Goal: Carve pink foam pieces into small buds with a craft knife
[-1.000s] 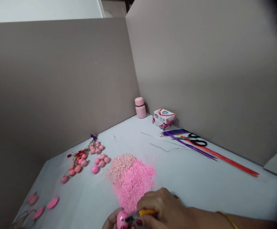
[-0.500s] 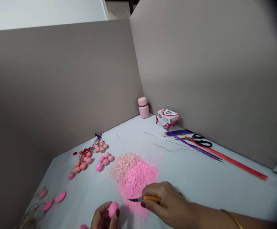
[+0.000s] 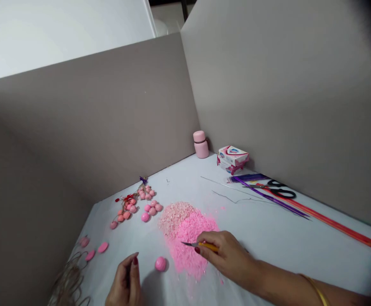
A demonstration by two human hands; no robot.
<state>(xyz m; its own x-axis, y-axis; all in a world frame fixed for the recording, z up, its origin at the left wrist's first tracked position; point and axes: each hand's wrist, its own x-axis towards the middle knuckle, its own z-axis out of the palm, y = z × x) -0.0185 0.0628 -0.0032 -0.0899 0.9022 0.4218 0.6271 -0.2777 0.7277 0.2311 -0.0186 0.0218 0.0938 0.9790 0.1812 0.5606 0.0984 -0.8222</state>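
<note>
A yellow-handled craft knife (image 3: 207, 246) is gripped in my right hand (image 3: 225, 253), its blade pointing left over a heap of pink shavings (image 3: 188, 246). The heap is pale pink at the back and brighter pink in front. On the table left of it rests a smooth pink ball (image 3: 160, 263). My left hand (image 3: 124, 280) is just left of this ball and apart from it, its thumb and fingertips drawn together with nothing visible in them. Farther back lie several loose pink balls (image 3: 152, 210).
Clusters of pink balls on twine (image 3: 127, 208), two flat pink pieces (image 3: 103, 247) and a twine bundle (image 3: 69, 276) lie left. Back right are a pink flask (image 3: 201, 146), stacked boxes (image 3: 233, 159), black-handled scissors (image 3: 281, 193), thin wires (image 3: 226, 185), purple strips (image 3: 278, 202) and red strips (image 3: 332, 225).
My left hand has let go of the pink ball, which now sits on the table, and has drawn away to its left. The knife stays in my right hand. The view has shifted.
</note>
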